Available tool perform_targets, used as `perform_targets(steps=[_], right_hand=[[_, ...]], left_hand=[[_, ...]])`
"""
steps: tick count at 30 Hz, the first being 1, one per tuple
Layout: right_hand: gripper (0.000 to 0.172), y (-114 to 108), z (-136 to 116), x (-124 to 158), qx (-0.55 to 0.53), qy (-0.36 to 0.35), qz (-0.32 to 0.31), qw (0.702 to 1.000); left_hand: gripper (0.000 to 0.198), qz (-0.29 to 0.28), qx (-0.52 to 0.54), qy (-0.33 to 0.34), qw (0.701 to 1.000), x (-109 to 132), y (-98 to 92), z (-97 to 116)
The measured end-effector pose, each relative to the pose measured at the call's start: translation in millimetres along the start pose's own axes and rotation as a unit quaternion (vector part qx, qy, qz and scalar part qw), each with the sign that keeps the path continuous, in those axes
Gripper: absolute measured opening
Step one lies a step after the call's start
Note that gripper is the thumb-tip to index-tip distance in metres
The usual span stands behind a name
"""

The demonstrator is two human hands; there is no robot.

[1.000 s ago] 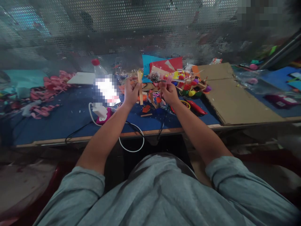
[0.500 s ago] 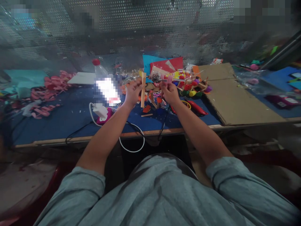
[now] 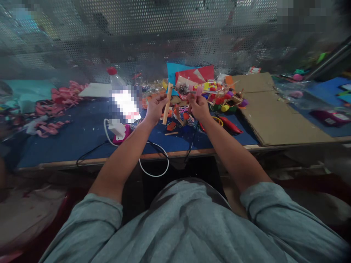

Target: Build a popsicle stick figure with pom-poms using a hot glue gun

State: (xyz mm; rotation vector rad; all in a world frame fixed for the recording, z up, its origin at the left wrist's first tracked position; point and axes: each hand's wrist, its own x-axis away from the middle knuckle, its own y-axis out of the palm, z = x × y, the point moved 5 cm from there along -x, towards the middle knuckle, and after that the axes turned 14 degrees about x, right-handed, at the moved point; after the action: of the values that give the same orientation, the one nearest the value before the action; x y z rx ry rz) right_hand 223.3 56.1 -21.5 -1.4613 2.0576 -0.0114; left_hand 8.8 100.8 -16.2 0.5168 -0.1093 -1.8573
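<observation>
My left hand is closed on a thin, pale wooden strip and holds it nearly upright, its top leaning a little to the right. To the right of it, my right hand pinches a small pink piece whose exact kind I cannot make out. Both hands are raised over a heap of colourful small parts, among them orange pieces. Another short wooden stick lies on the blue table top in front of the heap.
A lit, blurred screen and a bottle with a red cap stand at left. Near them is a purple power socket with a white cable. Pink strips lie farther left. Flat cardboard covers the right side; a red-handled tool lies beside it.
The wooden strip in my left hand has tilted, its top moving to the right and its lower end slightly left. My right hand stays nearly in place with the pink piece.
</observation>
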Motion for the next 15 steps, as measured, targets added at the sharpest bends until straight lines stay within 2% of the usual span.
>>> perform_targets(steps=[13,15], right_hand=[[0.076,-3.0,5.8,-2.2,0.002,-0.014,0.009,1.0],[0.073,-1.4,5.8,-2.9,0.001,-0.025,-0.01,1.0]], left_hand=[[0.035,-0.007,0.001,0.005,1.0,-0.6,-1.1,-2.1],[0.036,-0.012,-0.003,0.001,1.0,-0.6,-0.6,-2.8]])
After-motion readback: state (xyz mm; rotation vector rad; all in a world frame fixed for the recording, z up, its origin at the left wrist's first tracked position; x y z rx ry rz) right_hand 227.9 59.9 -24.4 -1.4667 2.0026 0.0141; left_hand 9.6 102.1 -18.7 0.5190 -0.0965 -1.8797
